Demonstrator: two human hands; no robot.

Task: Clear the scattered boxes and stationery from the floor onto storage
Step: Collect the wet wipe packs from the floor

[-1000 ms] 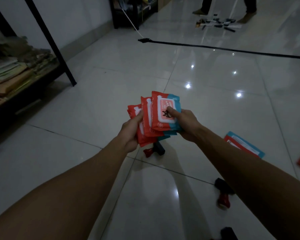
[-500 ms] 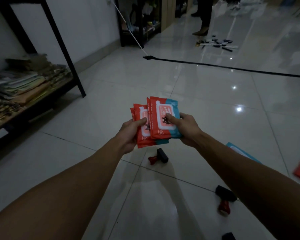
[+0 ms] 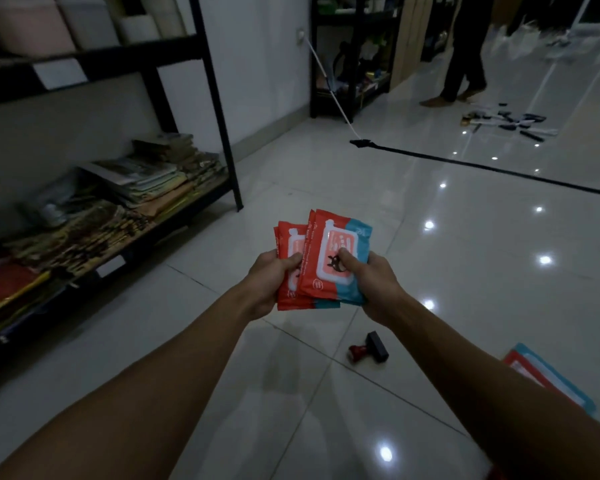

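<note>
Several packs: soft, glossy red-and-teal wipe packs [image 3: 326,261], flat rectangles fanned above the floor
Left hand [image 3: 269,284]: thumb pinching the rear packs
Right hand [image 3: 374,285]: thumb pressed on the front pack, fingers curled beneath
Floor [image 3: 465,271]: shiny pale tiles
Stamp [image 3: 369,348]: black block, red handle, on the floor
Shelf [image 3: 174,209]: black metal frame, stacked papers

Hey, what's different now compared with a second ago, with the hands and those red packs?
The fanned red packs have been drawn closer together into a tighter stack, and the view has swung toward the shelf rack on the left, now much closer. The left hand and right hand keep the same grip on the packs throughout. The stamp and the loose pack stay on the floor.
</note>
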